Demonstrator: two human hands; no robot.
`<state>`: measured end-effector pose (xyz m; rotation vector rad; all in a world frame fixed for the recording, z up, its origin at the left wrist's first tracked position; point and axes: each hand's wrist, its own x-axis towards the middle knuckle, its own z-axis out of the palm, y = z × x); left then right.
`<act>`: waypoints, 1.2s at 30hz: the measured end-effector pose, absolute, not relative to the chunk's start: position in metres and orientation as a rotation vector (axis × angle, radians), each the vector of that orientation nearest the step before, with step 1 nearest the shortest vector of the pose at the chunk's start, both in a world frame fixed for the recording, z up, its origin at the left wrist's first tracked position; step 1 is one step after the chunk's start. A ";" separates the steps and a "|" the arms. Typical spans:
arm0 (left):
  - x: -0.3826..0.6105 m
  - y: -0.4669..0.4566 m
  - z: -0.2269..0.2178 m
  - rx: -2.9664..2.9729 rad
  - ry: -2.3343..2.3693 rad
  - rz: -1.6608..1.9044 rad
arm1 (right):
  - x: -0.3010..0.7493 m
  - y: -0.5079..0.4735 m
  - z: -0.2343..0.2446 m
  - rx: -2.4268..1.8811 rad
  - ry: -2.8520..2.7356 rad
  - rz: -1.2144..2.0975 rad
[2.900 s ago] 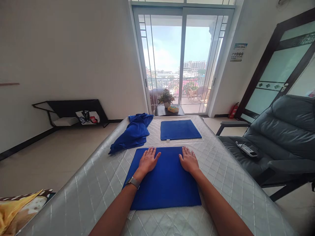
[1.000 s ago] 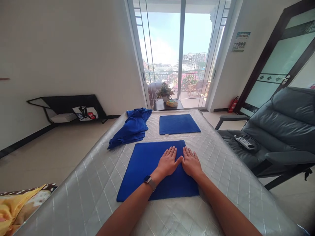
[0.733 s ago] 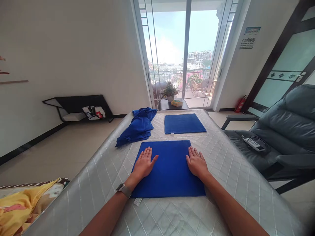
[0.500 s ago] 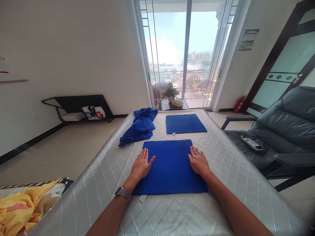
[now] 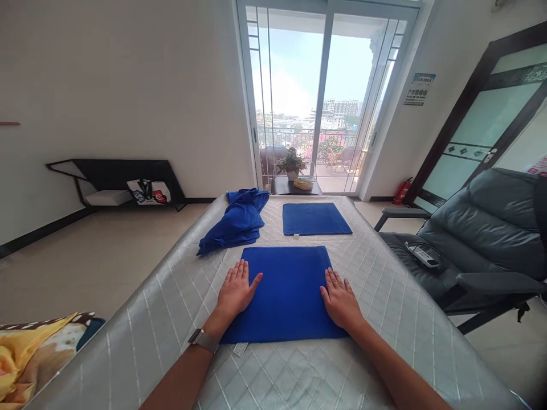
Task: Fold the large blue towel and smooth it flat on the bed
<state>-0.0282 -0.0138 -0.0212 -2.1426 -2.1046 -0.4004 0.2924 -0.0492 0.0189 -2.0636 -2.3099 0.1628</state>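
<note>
A blue cloth rectangle, smooth and flat like a pillowcase, lies in front of me with a white tag at its near left edge. My left hand rests palm down on its left edge, fingers stretched out, a watch on the wrist. On the right edge lies my right hand, also flat with the fingers extended. Beyond it is a second flat blue cloth with a small tag. To the left of that, a crumpled blue cloth lies in a heap.
Everything blue lies on a quilted silver-grey mattress. A grey armchair with a power strip on its seat stands to the right. Yellow patterned bedding sits low on the left. A small table with a plant is by the window.
The camera view has turned slightly to the right and up. My right hand sits a little nearer along the cloth's right edge; my left hand stays flat on the left edge.
</note>
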 end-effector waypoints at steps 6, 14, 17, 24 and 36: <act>0.019 -0.030 0.002 -2.328 -1.960 -0.412 | 0.292 -0.048 0.018 -2.041 -2.285 0.194; 0.165 -0.045 0.010 -2.808 -1.386 -0.605 | 0.297 -0.052 0.021 -1.995 -2.405 0.124; 0.170 -0.046 0.005 -2.814 -1.441 -0.613 | 0.297 -0.052 0.021 -1.983 -2.418 0.126; 0.079 -0.048 -0.002 -2.667 -1.734 -0.383 | 0.295 -0.047 0.017 -2.015 -2.286 0.200; -0.040 -0.088 -0.024 -2.318 -2.094 -0.305 | 0.294 -0.048 0.021 -2.014 -2.304 0.193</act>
